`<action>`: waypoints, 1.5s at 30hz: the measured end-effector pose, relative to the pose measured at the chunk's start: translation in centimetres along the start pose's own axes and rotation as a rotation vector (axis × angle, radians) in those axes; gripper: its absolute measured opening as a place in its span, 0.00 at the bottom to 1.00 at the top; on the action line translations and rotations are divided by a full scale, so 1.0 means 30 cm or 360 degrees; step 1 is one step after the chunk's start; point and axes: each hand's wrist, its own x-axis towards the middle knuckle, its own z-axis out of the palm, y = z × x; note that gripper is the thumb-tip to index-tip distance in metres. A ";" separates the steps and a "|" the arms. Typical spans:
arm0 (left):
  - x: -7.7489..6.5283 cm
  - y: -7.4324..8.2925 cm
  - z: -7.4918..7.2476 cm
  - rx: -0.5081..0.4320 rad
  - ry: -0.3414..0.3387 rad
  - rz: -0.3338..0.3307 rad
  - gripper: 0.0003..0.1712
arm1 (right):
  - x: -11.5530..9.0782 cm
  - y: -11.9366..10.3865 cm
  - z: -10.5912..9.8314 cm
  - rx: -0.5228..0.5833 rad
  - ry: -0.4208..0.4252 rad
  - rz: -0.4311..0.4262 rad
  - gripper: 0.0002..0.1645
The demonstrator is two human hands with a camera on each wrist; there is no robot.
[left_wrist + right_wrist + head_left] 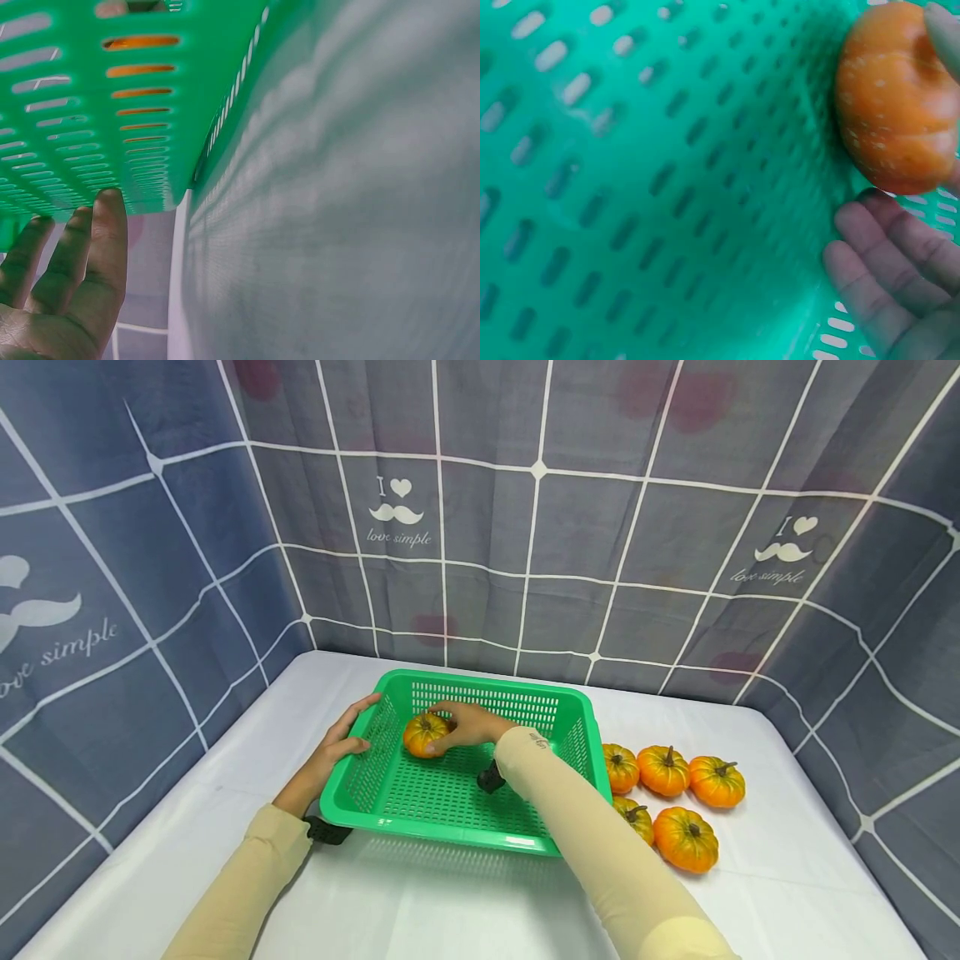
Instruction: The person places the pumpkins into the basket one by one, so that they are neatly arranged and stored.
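A green perforated plastic basket (465, 837) stands on the white-covered table. Inside it, toward the left end, is a small orange pumpkin (422, 733), which my right hand (471, 725) grips from the right with thumb and fingers on its sides. The right wrist view shows the same pumpkin (889, 112) close to the basket's wall, with some fingers (877, 289) extended below it. My left hand (328, 762) holds the basket's left rim, thumb over the edge. From outside, its fingers (109, 240) lie against the slotted wall in the left wrist view.
Several more small pumpkins (686, 839) sit on the table just right of the basket, some partly hidden by its rim and the right sleeve (592, 843). Grey checked curtains (480, 527) enclose the table (420, 902) at the back and sides.
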 end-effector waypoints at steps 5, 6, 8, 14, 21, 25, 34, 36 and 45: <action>0.001 -0.003 0.002 -0.0047 -0.0010 0.0027 0.45 | -0.011 0.005 -0.024 0.0077 -0.0016 0.0029 0.50; 0.001 -0.004 0.002 -0.0050 -0.0011 0.0036 0.45 | -0.014 0.005 -0.030 0.0072 -0.0011 0.0028 0.49; 0.001 -0.006 0.002 -0.0064 -0.0017 0.0051 0.45 | -0.019 0.006 -0.041 0.0072 -0.0006 0.0026 0.49; 0.003 -0.016 0.001 -0.0050 -0.0019 0.0058 0.45 | -0.038 0.005 -0.070 0.0126 -0.0014 -0.0021 0.48; 0.005 -0.018 -0.001 -0.0048 -0.0027 0.0050 0.45 | -0.059 0.009 -0.097 0.0187 -0.0040 -0.0066 0.43; 0.006 -0.017 -0.001 -0.0053 -0.0027 0.0048 0.44 | -0.070 0.011 -0.115 0.0243 -0.0058 -0.0093 0.42; 0.005 -0.016 0.000 -0.0057 -0.0024 0.0075 0.44 | -0.108 0.009 -0.156 0.0293 -0.0082 -0.0161 0.40; 0.004 -0.014 0.000 -0.0085 -0.0026 0.0077 0.45 | -0.118 0.007 -0.165 0.0314 -0.0093 -0.0188 0.40; -0.001 0.002 0.001 -0.0091 0.0005 0.0050 0.45 | -0.154 0.001 -0.196 0.0469 -0.0098 -0.0282 0.39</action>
